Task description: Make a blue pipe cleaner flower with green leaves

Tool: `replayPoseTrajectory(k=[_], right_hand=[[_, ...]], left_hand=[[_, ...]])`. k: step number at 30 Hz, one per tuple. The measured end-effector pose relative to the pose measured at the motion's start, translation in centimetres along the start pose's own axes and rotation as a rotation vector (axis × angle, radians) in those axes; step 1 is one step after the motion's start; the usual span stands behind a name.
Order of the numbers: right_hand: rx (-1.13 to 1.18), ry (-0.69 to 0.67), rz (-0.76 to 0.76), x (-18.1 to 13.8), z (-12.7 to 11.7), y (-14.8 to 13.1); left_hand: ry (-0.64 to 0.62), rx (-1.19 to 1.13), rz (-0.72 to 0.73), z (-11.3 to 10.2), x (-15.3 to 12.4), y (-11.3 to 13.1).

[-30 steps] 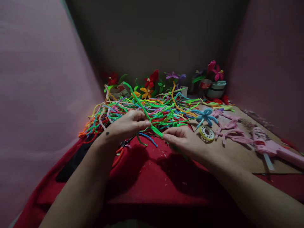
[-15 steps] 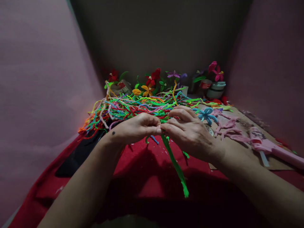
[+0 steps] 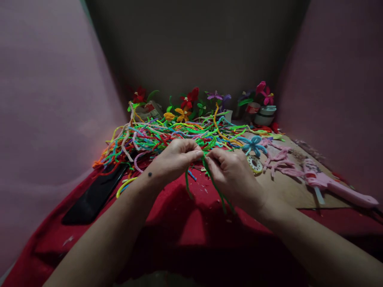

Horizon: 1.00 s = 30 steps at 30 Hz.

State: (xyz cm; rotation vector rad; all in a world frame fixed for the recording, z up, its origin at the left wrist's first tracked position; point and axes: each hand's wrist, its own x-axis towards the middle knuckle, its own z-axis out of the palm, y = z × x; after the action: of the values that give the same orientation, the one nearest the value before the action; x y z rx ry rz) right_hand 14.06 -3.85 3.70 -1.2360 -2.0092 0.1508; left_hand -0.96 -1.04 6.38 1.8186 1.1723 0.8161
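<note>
Green pipe cleaners (image 3: 216,185) hang down from between my fingertips over the red cloth. My left hand (image 3: 181,155) pinches them near their upper part, thumb against the bent fingers. Close beside it, my right hand (image 3: 231,169) is closed on the same green strands, its fingers curled in. The two hands nearly touch. Just behind them spreads a big pile of many-coloured pipe cleaners (image 3: 167,133). How the green strands are bent or joined is hidden by the fingers.
A black phone (image 3: 92,199) lies at left. On the right, cardboard (image 3: 283,191) carries a pink glue gun (image 3: 335,185), pink pipe-cleaner pieces (image 3: 281,161), a blue flower (image 3: 253,146) and a yellow-rimmed spool (image 3: 255,164). Finished flowers (image 3: 184,105) and a lidded jar (image 3: 265,115) line the back.
My right fingers have curled in from a more spread pose. The single thick green strip that hung down now shows as several thinner strands. The view has shifted slightly.
</note>
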Motion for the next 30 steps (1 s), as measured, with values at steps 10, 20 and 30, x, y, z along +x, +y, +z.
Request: replayPoseTrajectory(k=[10, 20, 30], right_hand=[[0.674, -0.270, 0.290, 1.4, -0.6, 1.3], [0.722, -0.238, 0.248, 1.3, -0.4, 0.9], [0.926, -0.228, 0.373, 1.5, 0.6, 2.3]], left_hand=[[-0.014, -0.029, -0.010, -0.5, 0.0, 0.0], [-0.075, -0.182, -0.063, -0.4, -0.4, 0.2], [0.066, -0.295, -0.055, 0.9, 0.1, -0.1]])
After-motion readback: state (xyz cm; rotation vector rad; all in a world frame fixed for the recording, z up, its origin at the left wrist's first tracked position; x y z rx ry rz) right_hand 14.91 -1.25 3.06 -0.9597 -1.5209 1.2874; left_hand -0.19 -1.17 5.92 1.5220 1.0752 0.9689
